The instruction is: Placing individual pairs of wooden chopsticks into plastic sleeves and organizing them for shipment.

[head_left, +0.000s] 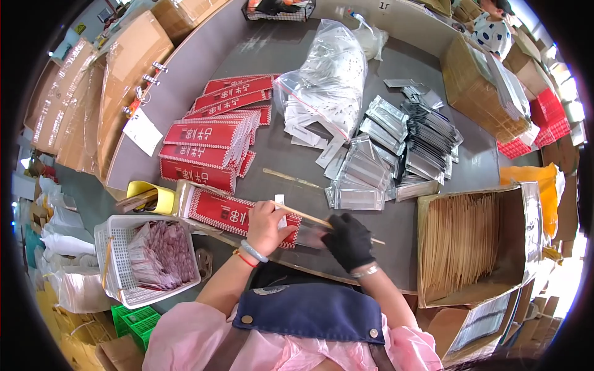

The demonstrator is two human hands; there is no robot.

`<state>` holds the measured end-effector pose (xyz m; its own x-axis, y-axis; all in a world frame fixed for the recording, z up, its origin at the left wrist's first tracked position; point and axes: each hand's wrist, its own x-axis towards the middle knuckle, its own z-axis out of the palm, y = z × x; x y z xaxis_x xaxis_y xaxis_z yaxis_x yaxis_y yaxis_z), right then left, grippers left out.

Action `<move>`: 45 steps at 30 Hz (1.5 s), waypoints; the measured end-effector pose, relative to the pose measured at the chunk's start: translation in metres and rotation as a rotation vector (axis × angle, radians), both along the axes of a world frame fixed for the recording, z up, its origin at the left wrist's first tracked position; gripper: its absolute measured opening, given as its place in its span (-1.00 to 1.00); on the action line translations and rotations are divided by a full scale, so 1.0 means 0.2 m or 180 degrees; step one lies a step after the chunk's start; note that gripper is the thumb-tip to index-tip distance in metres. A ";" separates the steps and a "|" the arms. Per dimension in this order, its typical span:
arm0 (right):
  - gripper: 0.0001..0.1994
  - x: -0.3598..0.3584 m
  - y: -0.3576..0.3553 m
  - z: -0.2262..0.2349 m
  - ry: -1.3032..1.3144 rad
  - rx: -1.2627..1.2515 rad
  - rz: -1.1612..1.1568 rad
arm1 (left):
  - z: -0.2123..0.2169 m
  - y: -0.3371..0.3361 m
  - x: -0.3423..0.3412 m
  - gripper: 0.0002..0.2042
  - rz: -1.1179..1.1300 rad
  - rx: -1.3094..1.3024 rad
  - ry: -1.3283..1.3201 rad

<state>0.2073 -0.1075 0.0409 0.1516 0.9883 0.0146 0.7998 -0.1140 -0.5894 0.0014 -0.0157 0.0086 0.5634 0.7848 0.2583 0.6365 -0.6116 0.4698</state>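
Two wooden chopsticks [322, 220] slant into a red patterned sleeve [232, 213].

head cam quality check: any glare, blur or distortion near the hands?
Head view: strong fisheye, table edge bows, black corners; glare on the clear bag and silver pouches; overexposed at right rim; left hand and gloved right hand sharp.
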 end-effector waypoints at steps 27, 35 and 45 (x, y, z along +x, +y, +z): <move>-0.82 0.28 -0.59 -0.11 0.1924 0.2290 -0.3037 | 0.01 0.18 0.67 -0.36 -0.1506 -0.0288 -0.0169; -0.79 0.28 -0.55 -0.41 0.3496 0.0835 -0.2551 | -0.03 0.15 0.70 -0.56 -0.1247 0.0137 0.0277; -0.80 0.48 -1.06 -0.01 0.3904 -0.1569 -0.1842 | 0.19 0.16 0.47 -0.76 -0.1480 -0.1126 -0.0628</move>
